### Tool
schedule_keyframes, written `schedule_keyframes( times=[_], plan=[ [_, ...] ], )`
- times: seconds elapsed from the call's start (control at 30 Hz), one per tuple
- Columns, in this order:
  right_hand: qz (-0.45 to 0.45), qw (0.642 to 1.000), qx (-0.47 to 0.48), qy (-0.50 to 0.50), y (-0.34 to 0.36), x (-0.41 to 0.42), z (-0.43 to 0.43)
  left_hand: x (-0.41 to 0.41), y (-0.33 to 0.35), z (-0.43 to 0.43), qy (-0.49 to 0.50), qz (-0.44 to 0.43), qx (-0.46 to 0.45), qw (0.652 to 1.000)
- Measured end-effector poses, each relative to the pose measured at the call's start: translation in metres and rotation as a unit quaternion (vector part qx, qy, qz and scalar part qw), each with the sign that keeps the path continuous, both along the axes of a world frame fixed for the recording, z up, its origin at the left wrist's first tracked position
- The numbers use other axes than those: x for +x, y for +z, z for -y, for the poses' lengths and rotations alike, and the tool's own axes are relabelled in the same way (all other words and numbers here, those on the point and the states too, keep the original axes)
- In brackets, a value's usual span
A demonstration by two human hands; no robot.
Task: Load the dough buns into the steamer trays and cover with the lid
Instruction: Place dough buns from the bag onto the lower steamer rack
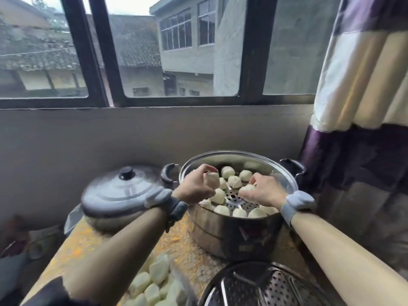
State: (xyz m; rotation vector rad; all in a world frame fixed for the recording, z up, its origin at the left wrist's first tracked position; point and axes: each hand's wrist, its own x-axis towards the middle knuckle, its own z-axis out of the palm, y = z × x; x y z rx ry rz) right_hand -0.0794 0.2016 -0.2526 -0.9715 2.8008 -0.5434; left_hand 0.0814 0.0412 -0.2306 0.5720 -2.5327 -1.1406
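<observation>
While both hands pinch dough buns | left hand (194, 186), right hand (262, 192) | set them apart in steamer tray (287, 173), avoid squashing.

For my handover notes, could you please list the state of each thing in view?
Steamer pot: open, tray partly filled.
Lid: off, resting beside the pot.
Spare tray: empty.
Left hand: holding a bun.
Right hand: setting down a bun.

Pale dough buns (234, 181) ringing steamer tray (287, 180)
</observation>
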Motion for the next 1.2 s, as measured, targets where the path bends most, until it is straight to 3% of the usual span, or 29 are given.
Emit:
schedule_keyframes(
  times=[0.13,0.27,0.33,0.53,1.2],
  plan=[
    [-0.047,0.997,0.056,0.018,-0.019,-0.019,0.008,-0.054,-0.017,-0.007,-0.014,0.068,-0.131,0.989],
    [-0.068,0.996,0.049,0.031,-0.031,-0.022,0.015,-0.091,-0.035,0.004,-0.002,0.113,-0.186,0.976],
    [-0.038,0.997,0.052,0.039,-0.036,-0.027,0.016,-0.108,-0.042,0.008,-0.018,0.133,-0.210,0.968],
    [0.060,0.992,0.016,0.107,-0.032,-0.032,0.010,-0.131,-0.064,0.010,-0.050,0.177,-0.218,0.958],
    [0.056,0.992,0.014,0.112,-0.037,-0.033,0.011,-0.134,-0.076,0.015,-0.057,0.239,-0.287,0.926]
  ],
)
